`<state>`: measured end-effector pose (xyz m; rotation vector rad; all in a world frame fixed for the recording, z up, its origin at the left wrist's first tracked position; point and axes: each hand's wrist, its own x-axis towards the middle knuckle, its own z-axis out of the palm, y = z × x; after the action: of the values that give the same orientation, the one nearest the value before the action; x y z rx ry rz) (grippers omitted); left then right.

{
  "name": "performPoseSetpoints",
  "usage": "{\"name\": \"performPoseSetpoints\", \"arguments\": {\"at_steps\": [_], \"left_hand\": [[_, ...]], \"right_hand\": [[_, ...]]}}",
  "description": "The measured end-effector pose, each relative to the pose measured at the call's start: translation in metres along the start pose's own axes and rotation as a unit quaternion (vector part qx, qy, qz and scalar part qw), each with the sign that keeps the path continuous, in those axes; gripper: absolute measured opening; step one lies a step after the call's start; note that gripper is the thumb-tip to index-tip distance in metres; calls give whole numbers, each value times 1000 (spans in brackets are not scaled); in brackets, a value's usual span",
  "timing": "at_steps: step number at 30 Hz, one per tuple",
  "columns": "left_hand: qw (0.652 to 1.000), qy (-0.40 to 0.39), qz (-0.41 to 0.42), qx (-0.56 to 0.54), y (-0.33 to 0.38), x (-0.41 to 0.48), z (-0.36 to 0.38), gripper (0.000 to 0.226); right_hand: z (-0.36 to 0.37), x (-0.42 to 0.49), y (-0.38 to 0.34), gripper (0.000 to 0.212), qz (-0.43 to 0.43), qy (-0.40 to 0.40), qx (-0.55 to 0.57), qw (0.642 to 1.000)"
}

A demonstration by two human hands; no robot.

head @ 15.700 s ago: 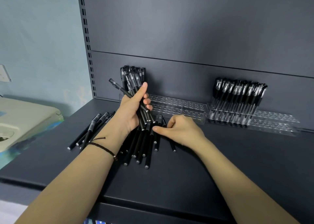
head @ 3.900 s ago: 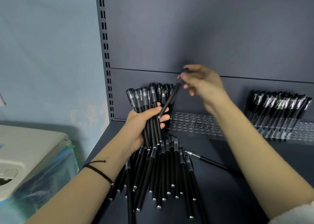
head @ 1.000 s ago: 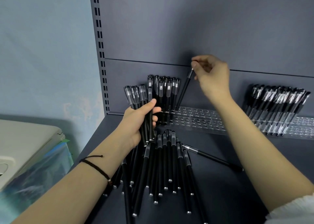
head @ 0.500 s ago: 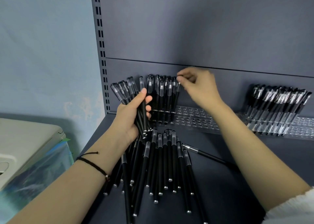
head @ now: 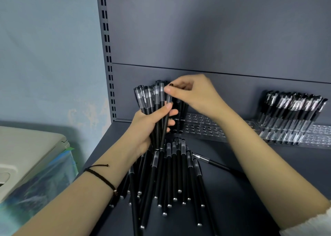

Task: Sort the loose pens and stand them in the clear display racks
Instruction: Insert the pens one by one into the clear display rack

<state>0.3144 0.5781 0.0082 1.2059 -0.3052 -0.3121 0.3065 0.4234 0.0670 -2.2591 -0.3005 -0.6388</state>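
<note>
My left hand (head: pixel 150 126) grips a bundle of black pens (head: pixel 152 101) upright above the shelf. My right hand (head: pixel 193 94) pinches the capped top of one pen (head: pixel 167 110) at the bundle's right side. Several loose black pens (head: pixel 172 175) lie fanned on the dark shelf (head: pixel 250 200) below my hands. Behind them a few pens stand in the left clear rack (head: pixel 202 128). The right clear rack (head: pixel 315 137) holds a dense row of standing pens (head: pixel 292 115).
One stray pen (head: pixel 215 163) lies slanted to the right of the pile. A beige machine (head: pixel 26 155) sits left of the shelf on a blue-wrapped base. The grey back panel and a slotted upright (head: pixel 107 53) close the shelf behind.
My right hand has come away from the pens standing in the left rack and moved left and down to the bundle. It now pinches one pen there. The bundle sits more upright.
</note>
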Motion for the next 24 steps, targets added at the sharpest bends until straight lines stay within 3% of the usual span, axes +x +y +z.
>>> {"name": "performPoseSetpoints", "arguments": {"at_steps": [4,8,12,18,24], "left_hand": [[1000,-8,0,3,-1,0,0,28],[999,5,-26,-35,-2,2,0,25],[998,19,-42,-47,-3,5,-2,25],[998,26,-49,-33,-3,5,-3,25],[998,20,-51,-17,-4,3,-1,29]], "right_hand": [[3,-1,-5,8,64,4,164,984],[-15,4,-2,16,102,141,320,931],[-37,7,12,14,79,266,249,928],[-47,9,39,16,57,298,87,949],[-34,7,42,25,19,290,59,955]]}}
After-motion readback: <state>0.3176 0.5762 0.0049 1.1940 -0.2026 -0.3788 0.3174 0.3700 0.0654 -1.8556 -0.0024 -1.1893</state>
